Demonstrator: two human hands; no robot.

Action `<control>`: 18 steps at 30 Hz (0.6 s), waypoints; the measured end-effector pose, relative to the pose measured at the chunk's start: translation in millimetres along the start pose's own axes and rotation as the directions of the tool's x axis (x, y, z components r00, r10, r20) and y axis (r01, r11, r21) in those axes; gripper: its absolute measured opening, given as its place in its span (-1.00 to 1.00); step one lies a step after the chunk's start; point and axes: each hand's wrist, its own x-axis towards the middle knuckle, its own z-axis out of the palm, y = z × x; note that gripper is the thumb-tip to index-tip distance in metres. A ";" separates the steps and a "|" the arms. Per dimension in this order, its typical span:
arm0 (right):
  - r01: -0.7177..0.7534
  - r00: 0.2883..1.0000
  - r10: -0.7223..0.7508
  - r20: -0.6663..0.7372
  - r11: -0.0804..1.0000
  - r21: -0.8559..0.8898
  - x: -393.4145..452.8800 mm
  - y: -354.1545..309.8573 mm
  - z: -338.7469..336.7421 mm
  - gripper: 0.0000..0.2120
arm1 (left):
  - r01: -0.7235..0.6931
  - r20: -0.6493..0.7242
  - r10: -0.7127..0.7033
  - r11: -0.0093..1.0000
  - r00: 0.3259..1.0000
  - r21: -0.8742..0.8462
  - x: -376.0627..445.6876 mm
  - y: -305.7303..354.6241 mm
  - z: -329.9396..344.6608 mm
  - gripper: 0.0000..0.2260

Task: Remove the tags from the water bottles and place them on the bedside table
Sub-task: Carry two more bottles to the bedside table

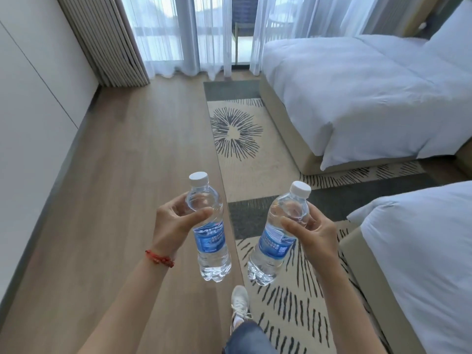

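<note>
Left hand (pixel 173 223) grips left bottle (pixel 209 231) near shoulder, fingers curled round it; right hand (pixel 316 233) grips right bottle (pixel 278 233) likewise — both carried in air over floor (pixel 115 200), near edge of rug (pixel 237 139). Bedside worktop not in view. Risks: high grip lets full bottle swing or slip; blue labels still on — peeling one-handed could drop other bottle

two white beds (pixel 357 98), patterned rug (pixel 237 131), sheer curtains (pixel 178 34)

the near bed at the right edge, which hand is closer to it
Right. The right hand, gripping its water bottle, is just left of the near bed. The left hand, gripping the other bottle, is further left, over the wood floor.
</note>
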 end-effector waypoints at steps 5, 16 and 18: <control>-0.001 1.000 0.001 -0.016 1.000 0.024 99.1 -9.5 -12.7 -0.55 | -0.014 0.019 0.014 1.000 1.000 0.003 99.4 10.1 30.2 -0.60; -0.022 0.994 0.022 -0.104 1.000 -0.001 266.0 -5.7 -22.3 -0.62 | 0.014 0.155 -0.015 1.000 0.988 0.003 290.1 10.2 81.0 -0.59; -0.024 0.988 0.024 -0.155 1.000 0.004 293.8 -1.6 -21.6 -0.56 | 0.024 0.205 -0.027 1.000 0.978 0.015 328.8 6.5 90.3 -0.61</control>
